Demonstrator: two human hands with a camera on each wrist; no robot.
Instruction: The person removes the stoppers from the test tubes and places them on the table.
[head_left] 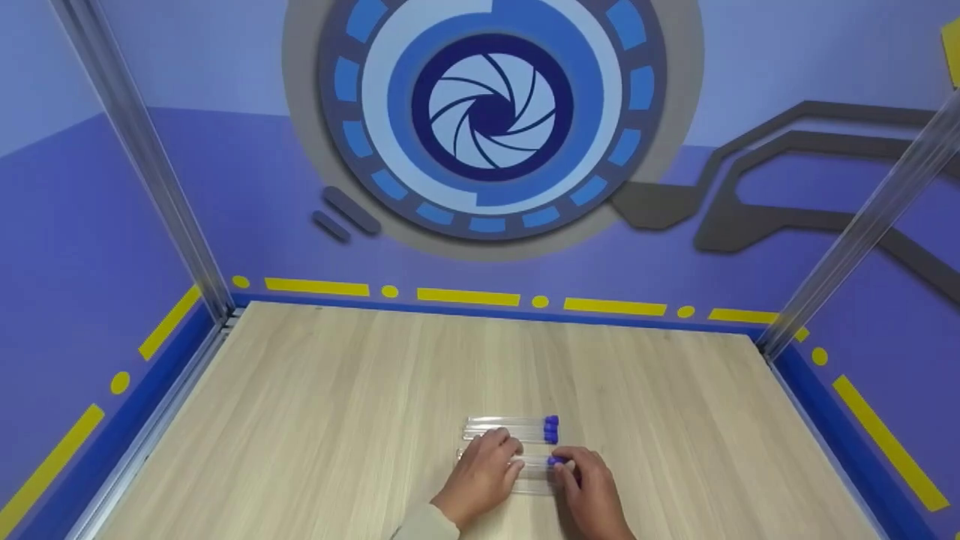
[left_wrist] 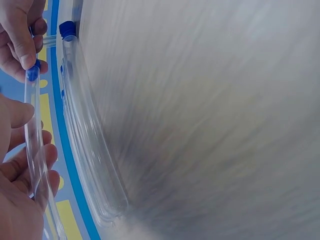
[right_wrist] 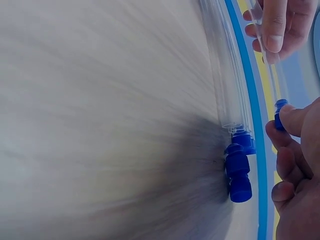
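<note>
My left hand grips the glass body of a clear test tube, with the thumb on one side and the fingers behind. At the tube's end sits a blue cap, which my right hand pinches between thumb and fingers. The held tube is above the table. Beyond my hands, several capped test tubes lie side by side, their blue caps all to the right. In the right wrist view, another clear tube lies with its rim near more blue caps.
The wood-grain tabletop spreads around the tubes. Blue and purple printed panels close off the back and both sides. Metal posts stand at the two far corners.
</note>
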